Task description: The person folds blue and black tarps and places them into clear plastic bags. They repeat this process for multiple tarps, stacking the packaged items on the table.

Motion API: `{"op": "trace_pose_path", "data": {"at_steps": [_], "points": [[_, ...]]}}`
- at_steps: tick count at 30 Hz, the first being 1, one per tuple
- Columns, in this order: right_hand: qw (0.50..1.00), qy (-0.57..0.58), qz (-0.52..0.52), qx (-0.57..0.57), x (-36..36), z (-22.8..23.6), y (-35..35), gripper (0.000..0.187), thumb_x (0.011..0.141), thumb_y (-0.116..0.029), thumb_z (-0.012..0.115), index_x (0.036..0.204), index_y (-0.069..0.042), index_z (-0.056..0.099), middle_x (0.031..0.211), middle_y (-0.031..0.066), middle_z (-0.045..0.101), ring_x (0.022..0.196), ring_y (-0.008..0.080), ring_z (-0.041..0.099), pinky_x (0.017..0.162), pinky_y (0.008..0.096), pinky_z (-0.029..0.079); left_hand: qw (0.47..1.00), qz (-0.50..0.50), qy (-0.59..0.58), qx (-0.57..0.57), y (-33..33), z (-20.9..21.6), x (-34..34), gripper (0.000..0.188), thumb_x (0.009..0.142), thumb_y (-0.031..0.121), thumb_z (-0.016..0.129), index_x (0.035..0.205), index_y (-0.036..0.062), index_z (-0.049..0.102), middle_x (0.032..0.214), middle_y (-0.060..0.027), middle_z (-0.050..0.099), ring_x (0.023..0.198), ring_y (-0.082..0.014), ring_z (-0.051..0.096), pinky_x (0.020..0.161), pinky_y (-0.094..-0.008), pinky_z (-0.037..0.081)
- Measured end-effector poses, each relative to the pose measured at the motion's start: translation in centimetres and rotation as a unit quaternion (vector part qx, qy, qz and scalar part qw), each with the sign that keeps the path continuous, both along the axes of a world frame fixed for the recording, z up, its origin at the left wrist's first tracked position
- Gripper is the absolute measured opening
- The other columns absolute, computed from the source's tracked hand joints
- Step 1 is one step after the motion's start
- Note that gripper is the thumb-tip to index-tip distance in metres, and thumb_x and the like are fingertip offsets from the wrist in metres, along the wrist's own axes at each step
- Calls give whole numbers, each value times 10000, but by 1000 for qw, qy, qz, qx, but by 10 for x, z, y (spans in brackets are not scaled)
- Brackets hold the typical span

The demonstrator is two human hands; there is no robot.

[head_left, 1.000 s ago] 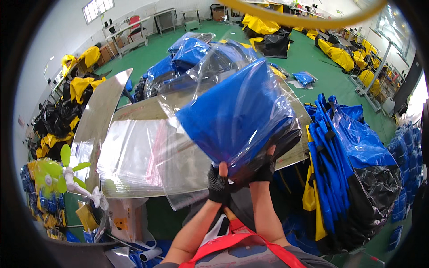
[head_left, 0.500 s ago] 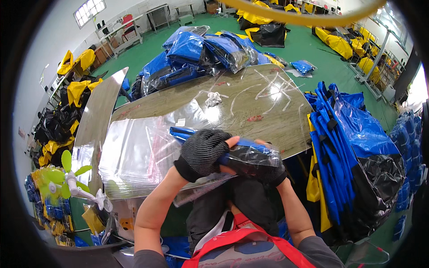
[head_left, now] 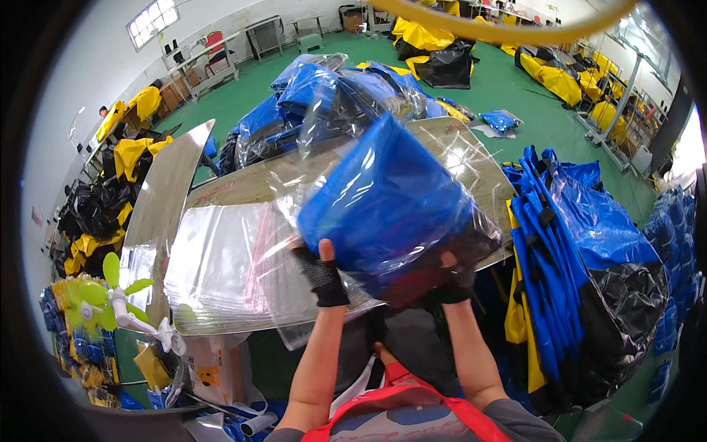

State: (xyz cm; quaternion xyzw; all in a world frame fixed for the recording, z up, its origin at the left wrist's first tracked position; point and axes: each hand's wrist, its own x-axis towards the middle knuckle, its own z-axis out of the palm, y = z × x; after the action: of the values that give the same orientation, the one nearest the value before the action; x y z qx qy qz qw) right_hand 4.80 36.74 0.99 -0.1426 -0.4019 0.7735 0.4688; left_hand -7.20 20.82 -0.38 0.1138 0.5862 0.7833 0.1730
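Note:
Tilted up above the near edge of the table is a folded blue and black sheet-like item in a clear plastic bag [head_left: 390, 199]. My left hand [head_left: 322, 274], in a black fingerless glove with grey knit, grips its lower left side, thumb on the front. My right hand [head_left: 458, 280], gloved alike, holds the lower right side, its fingers partly hidden by the package. Loose clear film sticks up past the item's upper left. A stack of flat clear plastic bags [head_left: 213, 258] lies on the table to the left of my left hand.
Blue packages [head_left: 258, 125] are heaped beyond the wood-patterned table [head_left: 442, 136]. Folded blue, black and yellow pieces [head_left: 552, 272] stand at the right. A small green-bladed fan [head_left: 121, 295] is clipped at the left edge. A yellow curved bar [head_left: 508, 29] crosses the top.
The package has swung from lying low and edge-on to standing broad face up. My left hand has moved down under its left side, and the film now rises upward.

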Motion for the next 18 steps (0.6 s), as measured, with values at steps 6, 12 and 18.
{"op": "trace_pose_path", "data": {"at_steps": [6,12,18], "points": [[986,66,-12,-153,-49,74,-28,535,789,-164,772,1249,-42,526,1147,60,594,1005,199,571,868,356,480,930,-153,275,-190,-6,-16,132,362,955,286,523,1205,30,573,1037,-125,656,948,-282,629,848,-401,479],[869,-112,60,478,-7,124,27,452,671,-141,830,1051,-34,609,931,121,664,862,289,639,799,380,514,716,108,663,-191,-69,163,41,399,834,303,689,1112,25,625,1051,-189,655,983,-346,629,878,-420,485],[767,-137,-111,617,7,176,-6,811,639,-352,851,1276,-49,451,1197,226,556,1051,380,580,865,447,481,804,-38,498,-321,-75,208,-18,551,662,348,825,1071,33,631,1018,-166,647,933,-349,619,824,-412,493]]}}
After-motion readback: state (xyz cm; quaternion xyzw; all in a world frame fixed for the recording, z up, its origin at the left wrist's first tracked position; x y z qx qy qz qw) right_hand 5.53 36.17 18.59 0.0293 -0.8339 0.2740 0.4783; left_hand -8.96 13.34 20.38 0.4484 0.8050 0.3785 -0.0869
